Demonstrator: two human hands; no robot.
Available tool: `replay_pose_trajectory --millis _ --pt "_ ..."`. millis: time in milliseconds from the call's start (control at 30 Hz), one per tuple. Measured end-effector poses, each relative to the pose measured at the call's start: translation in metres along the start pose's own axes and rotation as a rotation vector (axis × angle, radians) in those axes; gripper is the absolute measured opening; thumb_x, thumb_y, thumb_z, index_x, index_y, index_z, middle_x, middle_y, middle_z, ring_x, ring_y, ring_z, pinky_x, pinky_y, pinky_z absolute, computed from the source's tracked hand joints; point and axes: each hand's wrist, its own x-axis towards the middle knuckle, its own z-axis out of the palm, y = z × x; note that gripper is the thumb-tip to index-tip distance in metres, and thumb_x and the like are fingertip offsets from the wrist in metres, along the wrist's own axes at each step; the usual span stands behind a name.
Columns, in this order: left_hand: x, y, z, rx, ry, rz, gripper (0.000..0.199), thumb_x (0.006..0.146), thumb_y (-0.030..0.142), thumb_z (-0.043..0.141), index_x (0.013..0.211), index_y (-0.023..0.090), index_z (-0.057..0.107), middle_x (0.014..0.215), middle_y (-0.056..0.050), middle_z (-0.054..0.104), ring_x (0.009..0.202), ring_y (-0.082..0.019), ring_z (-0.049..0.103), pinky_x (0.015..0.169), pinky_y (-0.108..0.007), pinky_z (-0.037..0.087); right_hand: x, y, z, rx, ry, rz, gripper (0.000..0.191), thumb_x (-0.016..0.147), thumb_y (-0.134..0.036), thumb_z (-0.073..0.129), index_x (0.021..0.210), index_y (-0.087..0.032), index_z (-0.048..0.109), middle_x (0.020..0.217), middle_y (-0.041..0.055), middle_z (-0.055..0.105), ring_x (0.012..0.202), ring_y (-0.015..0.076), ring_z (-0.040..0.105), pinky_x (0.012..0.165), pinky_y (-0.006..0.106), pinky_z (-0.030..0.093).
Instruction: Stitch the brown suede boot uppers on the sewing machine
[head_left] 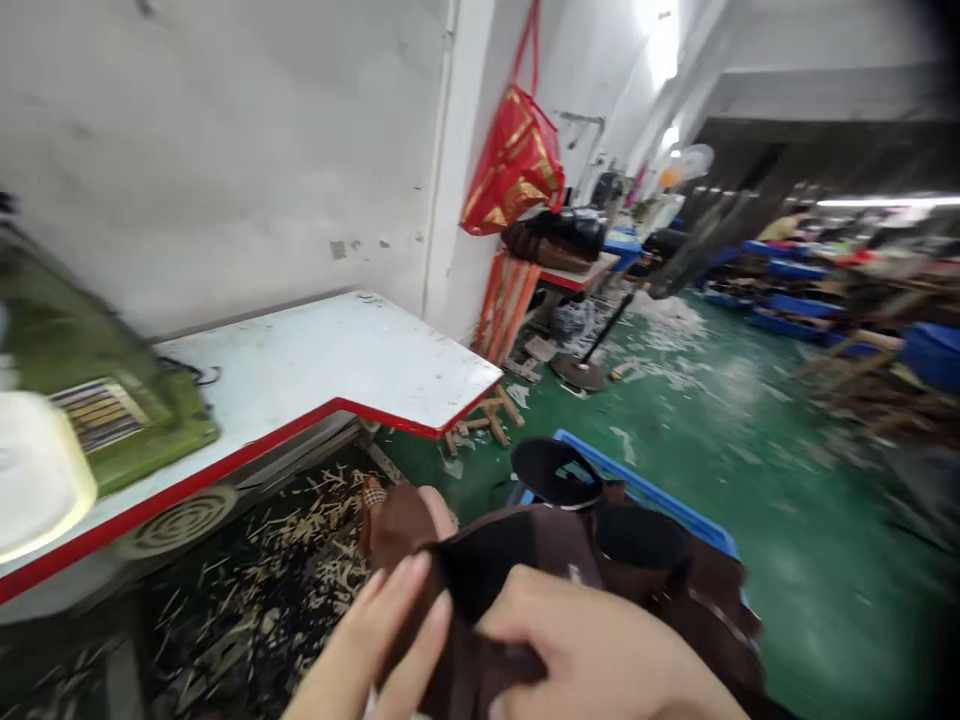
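Observation:
Low in the view, both my hands grip a dark brown shoe upper (469,575), which looks like leather with a black lining. My left hand (375,640) presses its fingers along the left side of it. My right hand (600,640) is closed, with fingers curled around the near edge; the fingertips are partly hidden. Just beyond, a blue crate (645,492) holds more brown pieces (712,590) with black linings, some opening upward as dark ovals. The lower part of the held upper runs out of view.
At left stands a white worktable (330,350) with a red edge, carrying a green machine (112,370). Scraps (277,570) litter the floor beneath. A red bag (517,165) hangs by the pillar. A round-based stand (579,372) rests on the green floor; blue crates (795,290) stand farther right.

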Motion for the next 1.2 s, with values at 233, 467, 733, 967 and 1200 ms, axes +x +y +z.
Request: replay_pose_trajectory --millis 233,467,733,967,1200 --pt "-0.044 -0.007 -0.057 -0.514 0.317 -0.553 0.034 0.07 0.051 0.082 0.08 0.018 0.08 0.066 -0.001 0.067 0.063 -0.016 0.056 0.058 -0.022 0.047 0.106 -0.072 0.038 0.034 -0.162 -0.305 0.023 0.081 -0.042 0.078 0.083 -0.02 0.077 0.077 -0.0012 0.069 0.077 0.0166 0.062 0.074 0.023 0.048" --pt "-0.094 -0.008 -0.111 -0.537 0.721 -0.497 0.028 0.086 0.048 0.072 0.094 0.021 0.073 0.092 -0.003 0.07 0.086 -0.019 0.062 0.083 -0.026 0.054 0.161 -0.085 0.085 0.02 -0.113 -0.331 0.025 0.086 -0.047 0.068 0.077 -0.025 0.075 0.076 -0.0006 0.07 0.078 0.0216 0.06 0.07 0.028 0.047" --pt "-0.087 -0.001 -0.114 -0.245 0.831 -0.674 0.051 0.089 0.061 0.058 0.061 0.018 0.053 0.064 -0.001 0.041 0.067 -0.016 0.046 0.059 -0.024 0.041 0.174 -0.102 0.081 -0.017 0.052 -0.297 0.033 0.079 -0.054 0.068 0.064 -0.024 0.072 0.073 0.0039 0.062 0.075 0.0249 0.059 0.066 0.034 0.045" --pt "-0.076 0.004 -0.118 -0.422 0.854 -0.654 0.053 0.087 0.057 0.061 0.06 0.02 0.035 0.067 0.001 0.025 0.062 -0.012 0.027 0.053 -0.027 0.025 0.182 -0.11 0.069 0.001 0.062 -0.295 0.034 0.075 -0.057 0.071 0.064 -0.025 0.076 0.073 0.0059 0.064 0.077 0.0294 0.059 0.069 0.039 0.047" --pt "-0.081 0.001 -0.118 -0.393 0.918 -0.674 0.052 0.085 0.061 0.062 0.059 0.018 0.05 0.065 0.0 0.028 0.062 -0.014 0.03 0.053 -0.026 0.029 0.185 -0.116 0.07 -0.02 0.049 -0.317 0.028 0.077 -0.05 0.075 0.072 -0.024 0.08 0.078 0.0053 0.071 0.079 0.0275 0.064 0.068 0.035 0.051"
